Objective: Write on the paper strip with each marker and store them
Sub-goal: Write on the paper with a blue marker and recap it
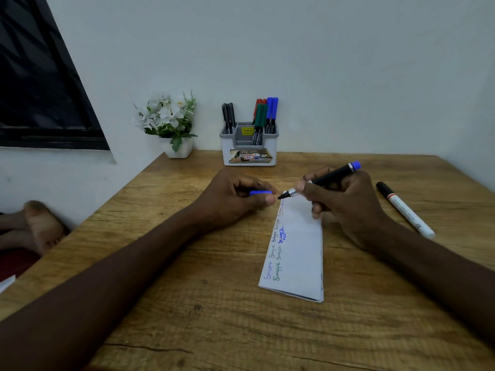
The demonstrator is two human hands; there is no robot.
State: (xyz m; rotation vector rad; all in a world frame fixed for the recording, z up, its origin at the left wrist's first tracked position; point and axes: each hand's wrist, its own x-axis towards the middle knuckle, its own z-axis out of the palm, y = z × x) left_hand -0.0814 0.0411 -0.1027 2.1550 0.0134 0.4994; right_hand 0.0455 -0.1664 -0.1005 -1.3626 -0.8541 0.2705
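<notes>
Two hands meet over the paper strip's far end: left hand pinches the blue cap, right hand grips the uncapped marker, tip just beside it. Probably capping: line them up, push straight, then the holder.

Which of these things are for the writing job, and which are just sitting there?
For the job:
blue marker in the right hand
cap in the left hand
paper strip
holder with markers
white marker on the table

Just sitting there:
flowers
window
</notes>
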